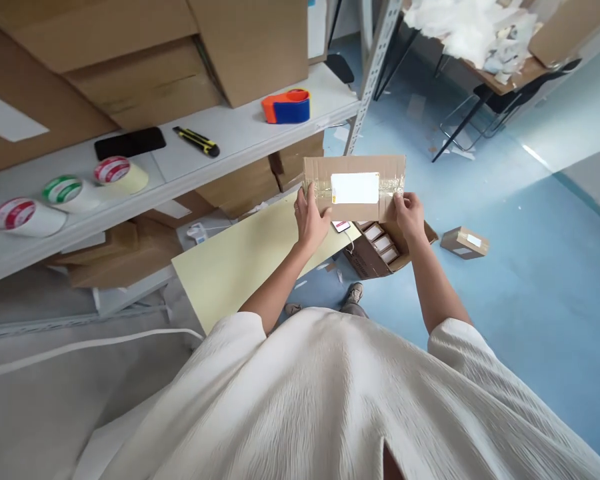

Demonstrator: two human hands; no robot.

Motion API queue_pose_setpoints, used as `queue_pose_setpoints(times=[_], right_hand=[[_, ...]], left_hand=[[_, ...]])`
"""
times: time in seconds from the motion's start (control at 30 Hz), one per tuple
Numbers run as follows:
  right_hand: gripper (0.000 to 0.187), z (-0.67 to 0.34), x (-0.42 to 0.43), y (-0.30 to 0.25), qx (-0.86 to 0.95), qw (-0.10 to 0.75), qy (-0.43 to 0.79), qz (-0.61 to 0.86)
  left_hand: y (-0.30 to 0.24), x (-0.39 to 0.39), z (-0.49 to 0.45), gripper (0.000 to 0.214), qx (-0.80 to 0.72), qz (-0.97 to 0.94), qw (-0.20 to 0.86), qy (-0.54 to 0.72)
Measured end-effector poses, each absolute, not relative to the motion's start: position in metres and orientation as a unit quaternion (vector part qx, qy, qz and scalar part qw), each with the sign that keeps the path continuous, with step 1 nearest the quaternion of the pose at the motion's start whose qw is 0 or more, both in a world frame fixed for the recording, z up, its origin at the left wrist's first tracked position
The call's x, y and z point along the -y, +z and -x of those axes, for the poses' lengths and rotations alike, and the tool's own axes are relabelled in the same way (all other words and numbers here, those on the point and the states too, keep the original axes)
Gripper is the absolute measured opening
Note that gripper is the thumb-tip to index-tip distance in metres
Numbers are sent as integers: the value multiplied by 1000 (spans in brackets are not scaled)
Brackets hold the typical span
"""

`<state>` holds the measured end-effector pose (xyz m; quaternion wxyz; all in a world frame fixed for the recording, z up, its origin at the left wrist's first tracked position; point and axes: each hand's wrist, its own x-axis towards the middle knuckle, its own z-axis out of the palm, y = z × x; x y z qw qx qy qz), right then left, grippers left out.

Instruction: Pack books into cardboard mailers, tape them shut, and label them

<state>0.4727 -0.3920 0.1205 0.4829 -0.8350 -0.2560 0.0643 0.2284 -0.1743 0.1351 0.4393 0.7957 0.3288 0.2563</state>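
Between my two hands I hold up a cardboard box (355, 212) with clear tape across it and a white label on the face toward me. My left hand (313, 217) grips its left end, fingers on the face. The right end is pinched by my right hand (410, 213), thumb in front. Behind and below it, an open carton (365, 257) on the floor holds several small white-topped packs. A phone with a lit screen (341, 226) lies at the edge of the pale yellow board (240, 253), partly covered by the held box.
On the left shelf (180, 173) are several tape rolls (63, 190), a black phone (130, 143), a yellow-black box cutter (197, 141) and an orange-blue tape dispenser (287, 107). A small labelled box (465, 242) sits on the blue floor. A table with white packing material (475, 30) stands behind.
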Motion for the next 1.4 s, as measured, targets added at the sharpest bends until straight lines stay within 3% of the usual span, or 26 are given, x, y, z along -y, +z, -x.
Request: queue_pose_setpoints(times=[0.47, 0.73, 1.03, 1.23, 1.4], right_hand=[[63, -667, 529, 25, 91, 537, 100, 833], [70, -701, 574, -53, 43, 523, 183, 832], [50, -699, 572, -186, -124, 384, 305, 863], [42, -689, 542, -285, -148, 381, 337, 848], [47, -674, 493, -349, -176, 419, 334, 826]], left_hand=[[68, 247, -471, 93, -283, -808, 496, 145], [-1, 263, -570, 95, -319, -812, 486, 49], [-115, 267, -621, 93, -377, -808, 446, -80], [-197, 259, -641, 96, -422, -813, 366, -161], [-258, 251, -633, 94, -435, -810, 357, -166]])
